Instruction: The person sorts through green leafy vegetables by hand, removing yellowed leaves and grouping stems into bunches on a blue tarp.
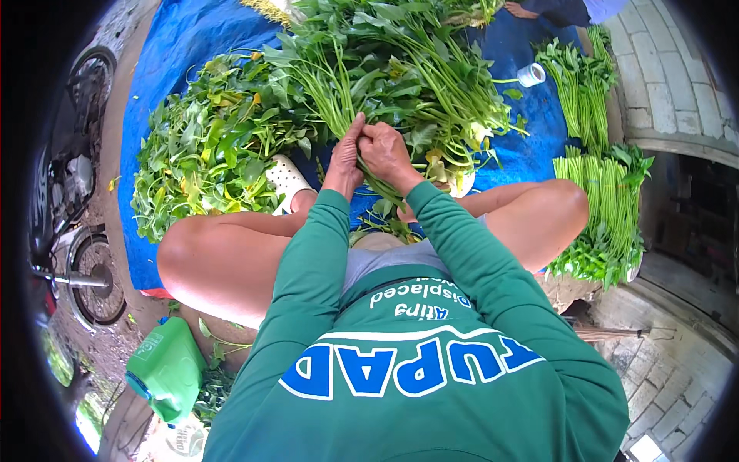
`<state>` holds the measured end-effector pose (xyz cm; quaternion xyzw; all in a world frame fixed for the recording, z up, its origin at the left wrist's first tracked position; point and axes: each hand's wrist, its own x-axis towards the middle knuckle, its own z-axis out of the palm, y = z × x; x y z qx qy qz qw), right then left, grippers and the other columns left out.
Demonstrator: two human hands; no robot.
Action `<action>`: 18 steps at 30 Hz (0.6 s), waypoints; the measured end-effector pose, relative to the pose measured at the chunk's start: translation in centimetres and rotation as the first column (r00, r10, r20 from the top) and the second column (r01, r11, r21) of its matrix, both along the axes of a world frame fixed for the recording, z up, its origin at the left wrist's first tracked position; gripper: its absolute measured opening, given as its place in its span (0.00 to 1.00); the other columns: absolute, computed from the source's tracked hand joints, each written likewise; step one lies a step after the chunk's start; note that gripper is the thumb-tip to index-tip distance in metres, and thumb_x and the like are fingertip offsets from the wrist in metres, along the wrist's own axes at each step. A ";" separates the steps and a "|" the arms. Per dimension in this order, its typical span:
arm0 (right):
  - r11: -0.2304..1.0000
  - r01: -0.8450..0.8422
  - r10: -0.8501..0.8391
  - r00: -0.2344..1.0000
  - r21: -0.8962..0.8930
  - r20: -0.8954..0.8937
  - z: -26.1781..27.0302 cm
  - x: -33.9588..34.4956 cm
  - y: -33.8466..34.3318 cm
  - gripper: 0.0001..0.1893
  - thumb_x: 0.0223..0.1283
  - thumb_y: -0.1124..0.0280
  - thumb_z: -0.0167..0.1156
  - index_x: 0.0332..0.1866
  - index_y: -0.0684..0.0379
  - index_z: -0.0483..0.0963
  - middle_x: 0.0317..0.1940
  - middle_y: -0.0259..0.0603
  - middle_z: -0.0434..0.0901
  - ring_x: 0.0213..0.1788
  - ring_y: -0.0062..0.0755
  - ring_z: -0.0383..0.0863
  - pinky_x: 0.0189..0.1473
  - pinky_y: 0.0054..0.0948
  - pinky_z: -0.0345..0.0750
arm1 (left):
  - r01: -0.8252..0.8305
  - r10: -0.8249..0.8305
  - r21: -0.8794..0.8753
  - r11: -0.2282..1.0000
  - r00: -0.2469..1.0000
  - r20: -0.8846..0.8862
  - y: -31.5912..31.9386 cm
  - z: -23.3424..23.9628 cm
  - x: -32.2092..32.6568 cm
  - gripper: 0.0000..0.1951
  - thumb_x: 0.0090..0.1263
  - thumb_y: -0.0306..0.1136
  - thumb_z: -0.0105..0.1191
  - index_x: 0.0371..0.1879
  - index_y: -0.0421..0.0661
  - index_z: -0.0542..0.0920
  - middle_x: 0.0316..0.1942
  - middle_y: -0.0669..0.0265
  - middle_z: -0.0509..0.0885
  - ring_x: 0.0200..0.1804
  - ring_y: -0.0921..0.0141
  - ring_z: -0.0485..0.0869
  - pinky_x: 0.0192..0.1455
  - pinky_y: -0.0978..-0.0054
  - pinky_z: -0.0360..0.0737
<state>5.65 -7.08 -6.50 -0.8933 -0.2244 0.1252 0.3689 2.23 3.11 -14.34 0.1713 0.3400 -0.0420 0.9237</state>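
A bunch of long-stemmed leafy greens, which look like water spinach, is held before me with its leaves pointing away. My left hand grips the bunch from the left, its upper finger lying along the stems. From the other side my right hand is curled around the same stems, touching the left. The cut stem ends hang below my right hand, towards my lap. Beyond my hands spreads a large heap of loose greens. Shorter leaves and yellowed ones form a pile to the left.
A blue tarpaulin lies under the greens. Tied bundles are stacked at the right, near a white cup. Another person's foot shows at the top. A green jug and a motorcycle are at the left.
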 end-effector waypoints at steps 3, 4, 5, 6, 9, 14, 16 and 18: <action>0.999 0.023 -0.026 0.993 0.028 0.114 0.4 -0.4 -0.1 0.16 0.69 0.66 0.63 0.55 0.63 0.85 0.42 0.54 0.88 0.45 0.51 0.88 0.52 0.43 0.83 | -0.027 0.030 -0.026 0.999 0.992 0.122 0.6 2.1 0.8 0.15 0.75 0.44 0.70 0.42 0.44 0.86 0.38 0.63 0.90 0.39 0.66 0.89 0.47 0.67 0.89; 0.986 0.035 -0.036 0.999 0.165 0.008 1.6 -0.6 0.3 0.16 0.68 0.67 0.64 0.57 0.63 0.84 0.41 0.52 0.88 0.44 0.45 0.88 0.50 0.39 0.83 | -0.054 0.050 0.022 0.998 0.988 0.144 1.4 2.7 0.7 0.14 0.75 0.44 0.70 0.42 0.44 0.86 0.38 0.63 0.90 0.39 0.67 0.89 0.46 0.68 0.89; 0.953 0.060 -0.032 0.995 0.297 -0.098 3.0 -0.5 0.6 0.18 0.66 0.69 0.66 0.59 0.63 0.83 0.41 0.50 0.88 0.42 0.39 0.88 0.48 0.36 0.84 | -0.081 0.069 0.069 0.994 0.984 0.167 2.0 3.2 0.7 0.14 0.75 0.43 0.70 0.42 0.44 0.86 0.38 0.63 0.90 0.38 0.68 0.89 0.44 0.68 0.89; 0.921 0.116 -0.050 0.982 0.371 -0.183 3.7 1.1 -0.7 0.20 0.64 0.71 0.70 0.61 0.63 0.82 0.38 0.42 0.88 0.38 0.28 0.86 0.44 0.30 0.83 | -0.073 0.053 0.173 0.982 0.992 0.117 1.2 7.8 1.7 0.13 0.75 0.42 0.69 0.43 0.45 0.86 0.36 0.63 0.89 0.34 0.69 0.89 0.41 0.70 0.88; 0.793 0.226 -0.173 0.974 0.565 -0.147 10.2 6.0 -5.6 0.07 0.68 0.72 0.67 0.43 0.61 0.88 0.37 0.36 0.88 0.37 0.23 0.85 0.39 0.28 0.82 | -0.050 0.006 0.359 0.932 0.992 0.125 5.3 10.3 1.5 0.12 0.74 0.41 0.71 0.44 0.48 0.83 0.29 0.66 0.86 0.29 0.71 0.86 0.35 0.76 0.85; 0.912 0.069 0.056 0.956 0.405 -0.287 15.3 4.7 -11.5 0.06 0.69 0.71 0.70 0.45 0.60 0.88 0.37 0.28 0.86 0.36 0.14 0.81 0.39 0.21 0.79 | -0.139 0.052 0.474 0.870 0.980 0.191 6.8 14.5 0.8 0.15 0.73 0.45 0.72 0.48 0.51 0.82 0.30 0.68 0.84 0.32 0.74 0.82 0.34 0.79 0.80; 0.926 -0.203 0.246 0.964 0.318 -0.102 15.7 1.9 -12.0 0.06 0.62 0.71 0.72 0.41 0.60 0.88 0.36 0.37 0.85 0.39 0.31 0.84 0.43 0.32 0.81 | -0.149 0.049 0.440 0.886 0.972 0.230 6.8 14.7 0.9 0.16 0.72 0.42 0.72 0.51 0.48 0.86 0.34 0.70 0.85 0.33 0.75 0.83 0.37 0.77 0.84; 0.932 -0.282 0.263 0.958 0.227 0.112 14.8 -0.3 -12.2 0.08 0.60 0.70 0.73 0.42 0.60 0.88 0.38 0.39 0.85 0.42 0.37 0.83 0.47 0.35 0.81 | -0.132 0.033 0.436 0.890 0.973 0.228 6.3 15.0 1.1 0.16 0.72 0.42 0.73 0.51 0.48 0.86 0.34 0.69 0.84 0.32 0.75 0.82 0.36 0.76 0.83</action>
